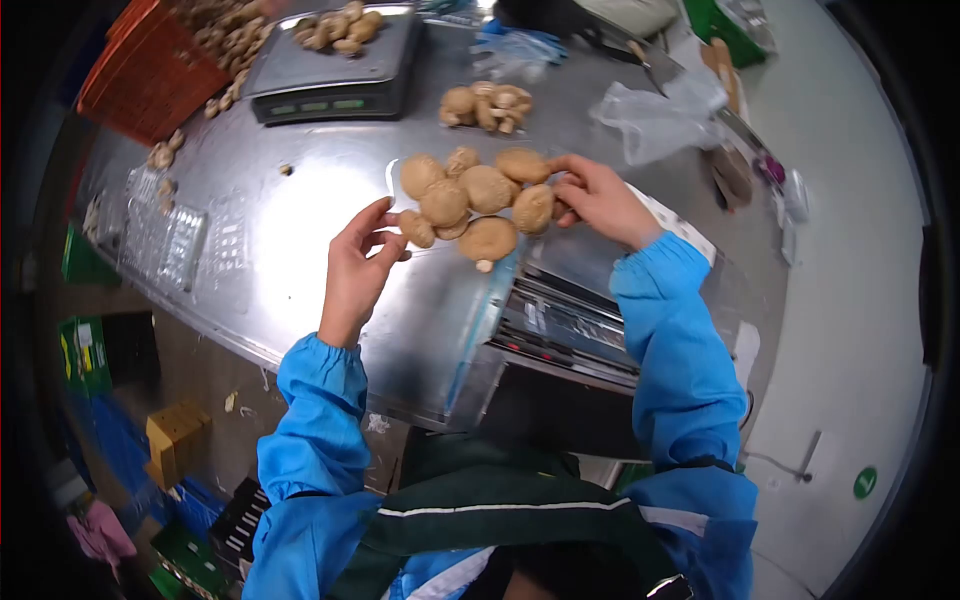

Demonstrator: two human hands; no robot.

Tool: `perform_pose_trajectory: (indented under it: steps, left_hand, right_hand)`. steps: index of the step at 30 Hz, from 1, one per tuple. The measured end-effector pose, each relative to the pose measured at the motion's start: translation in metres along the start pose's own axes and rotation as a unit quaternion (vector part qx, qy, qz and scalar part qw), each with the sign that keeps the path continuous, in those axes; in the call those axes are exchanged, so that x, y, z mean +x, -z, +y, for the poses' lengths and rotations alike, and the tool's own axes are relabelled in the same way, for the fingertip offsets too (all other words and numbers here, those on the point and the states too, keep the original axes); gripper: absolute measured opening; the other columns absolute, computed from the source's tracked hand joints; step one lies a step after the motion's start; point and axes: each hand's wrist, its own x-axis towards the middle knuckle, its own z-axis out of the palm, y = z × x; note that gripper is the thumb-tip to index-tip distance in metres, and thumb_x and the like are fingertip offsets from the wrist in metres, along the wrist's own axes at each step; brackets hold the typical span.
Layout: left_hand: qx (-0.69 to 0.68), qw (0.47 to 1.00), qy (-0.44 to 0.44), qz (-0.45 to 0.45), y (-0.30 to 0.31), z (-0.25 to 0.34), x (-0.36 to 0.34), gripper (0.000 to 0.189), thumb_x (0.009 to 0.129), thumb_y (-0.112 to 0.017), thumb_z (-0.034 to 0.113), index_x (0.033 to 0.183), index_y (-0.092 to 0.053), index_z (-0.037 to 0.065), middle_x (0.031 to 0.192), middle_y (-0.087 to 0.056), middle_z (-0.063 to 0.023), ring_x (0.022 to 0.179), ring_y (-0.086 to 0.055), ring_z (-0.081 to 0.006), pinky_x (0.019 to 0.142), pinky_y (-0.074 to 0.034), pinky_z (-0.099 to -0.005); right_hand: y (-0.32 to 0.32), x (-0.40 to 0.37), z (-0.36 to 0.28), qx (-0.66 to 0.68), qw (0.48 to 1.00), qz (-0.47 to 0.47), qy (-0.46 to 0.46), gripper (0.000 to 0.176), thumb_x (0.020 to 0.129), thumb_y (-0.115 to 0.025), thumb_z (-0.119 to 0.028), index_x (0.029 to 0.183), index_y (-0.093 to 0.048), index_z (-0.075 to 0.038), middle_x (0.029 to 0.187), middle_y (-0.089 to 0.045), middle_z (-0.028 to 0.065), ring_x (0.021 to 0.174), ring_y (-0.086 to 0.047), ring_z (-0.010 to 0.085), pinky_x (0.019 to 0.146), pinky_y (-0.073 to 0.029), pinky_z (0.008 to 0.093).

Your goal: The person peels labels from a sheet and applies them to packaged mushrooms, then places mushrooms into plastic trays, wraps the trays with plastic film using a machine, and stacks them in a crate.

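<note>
A cluster of tan-capped mushrooms [487, 190] sits close together between my two hands, over the metal table. On its left side, the bent fingers and thumb of my left hand [362, 258] close at the edge of a small mushroom [416, 229]. My right hand [604, 204] curls in from the right, its index finger at the upper right cap and its thumb side against a mushroom [533, 209] standing on edge. The front mushroom [487, 239] shows its pale stem toward me. What lies under the cluster is mostly hidden by the caps.
Behind the cluster lies a smaller mushroom group [486, 107]. A scale [335, 75] bearing mushrooms stands at the back, beside an orange crate [150, 75]. Clear plastic trays [165, 232] lie left. A wrapping machine [565, 318] is at the front right; plastic bags [660, 115] lie beyond.
</note>
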Motion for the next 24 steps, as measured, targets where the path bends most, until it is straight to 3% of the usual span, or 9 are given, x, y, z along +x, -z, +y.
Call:
perform_pose_trajectory:
  steps: [3, 6, 11, 13, 14, 17, 19, 24]
  left_hand:
    - [0.002, 0.995, -0.021, -0.094, -0.064, 0.016, -0.003, 0.044, 0.081, -0.06, -0.003, 0.124, -0.051, -0.007, 0.103, -0.06, -0.0114, 0.082, -0.059, -0.0141, 0.072, -0.056, -0.0282]
    - [0.08, 0.975, -0.049, -0.201, -0.128, 0.004, 0.0, 0.048, 0.079, -0.064, 0.002, 0.124, -0.051, -0.007, 0.095, -0.064, -0.0096, 0.084, -0.062, -0.0158, 0.076, -0.052, -0.0278]
    - [0.185, 0.944, -0.069, -0.265, -0.197, -0.005, -0.011, 0.046, 0.079, -0.064, 0.003, 0.122, -0.053, -0.006, 0.099, -0.067, -0.0148, 0.09, -0.066, -0.0213, 0.078, -0.052, -0.0297]
    - [0.217, 0.936, -0.079, -0.266, -0.205, -0.006, -0.016, 0.045, 0.079, -0.064, 0.003, 0.122, -0.054, -0.006, 0.099, -0.067, -0.0156, 0.09, -0.066, -0.0218, 0.079, -0.052, -0.0299]
    - [0.214, 0.937, -0.081, -0.263, -0.205, -0.008, -0.017, 0.045, 0.079, -0.064, 0.004, 0.121, -0.054, -0.006, 0.099, -0.067, -0.0157, 0.09, -0.066, -0.0219, 0.078, -0.052, -0.0299]
    - [0.216, 0.938, -0.089, -0.255, -0.204, -0.012, -0.018, 0.044, 0.079, -0.065, 0.004, 0.121, -0.054, -0.006, 0.099, -0.067, -0.0157, 0.089, -0.067, -0.022, 0.078, -0.053, -0.0299]
    - [0.223, 0.937, -0.097, -0.252, -0.205, -0.012, -0.019, 0.044, 0.078, -0.065, 0.004, 0.121, -0.054, -0.006, 0.098, -0.067, -0.0155, 0.089, -0.067, -0.022, 0.078, -0.053, -0.0299]
    - [0.254, 0.927, -0.095, -0.259, -0.204, -0.005, -0.025, 0.046, 0.08, -0.064, 0.001, 0.124, -0.051, -0.006, 0.1, -0.065, -0.0126, 0.088, -0.065, -0.0182, 0.079, -0.052, -0.028]
  right_hand:
    - [0.047, -0.074, 0.024, -0.004, 0.996, 0.088, -0.01, 0.033, 0.09, -0.045, -0.005, 0.122, -0.048, 0.006, 0.084, -0.061, 0.0089, 0.073, -0.061, 0.0135, 0.063, -0.053, 0.0254]
    - [0.079, -0.132, 0.07, 0.017, 0.982, 0.172, -0.078, 0.035, 0.091, -0.045, -0.006, 0.123, -0.047, 0.009, 0.084, -0.061, 0.0088, 0.071, -0.059, 0.0128, 0.062, -0.052, 0.0251]
    - [0.099, -0.192, 0.145, 0.075, 0.971, 0.193, -0.117, 0.035, 0.094, -0.046, -0.009, 0.127, -0.047, 0.003, 0.088, -0.06, 0.0063, 0.075, -0.059, 0.0111, 0.067, -0.053, 0.0241]
    - [0.095, -0.208, 0.161, -0.022, 0.964, 0.261, -0.055, 0.035, 0.092, -0.05, -0.009, 0.126, -0.05, 0.002, 0.088, -0.061, 0.008, 0.075, -0.06, 0.0132, 0.067, -0.052, 0.0254]
    - [0.086, -0.218, 0.16, -0.176, 0.912, 0.368, 0.043, 0.031, 0.087, -0.056, -0.009, 0.116, -0.057, 0.0, 0.086, -0.062, 0.0117, 0.074, -0.063, 0.0225, 0.069, -0.052, 0.0324]
    - [0.048, -0.24, 0.11, -0.141, 0.908, 0.391, 0.053, 0.032, 0.082, -0.063, -0.011, 0.113, -0.058, -0.003, 0.094, -0.06, 0.0107, 0.081, -0.063, 0.0267, 0.073, -0.051, 0.0358]
    - [0.023, -0.234, 0.109, -0.293, 0.853, 0.382, 0.2, 0.033, 0.077, -0.067, -0.011, 0.109, -0.059, -0.006, 0.1, -0.058, 0.0084, 0.086, -0.06, 0.0282, 0.075, -0.05, 0.0387]
    - [0.007, -0.212, 0.128, -0.352, 0.844, 0.344, 0.212, 0.037, 0.072, -0.07, -0.011, 0.107, -0.059, -0.007, 0.103, -0.057, 0.0086, 0.087, -0.059, 0.0284, 0.074, -0.049, 0.0384]
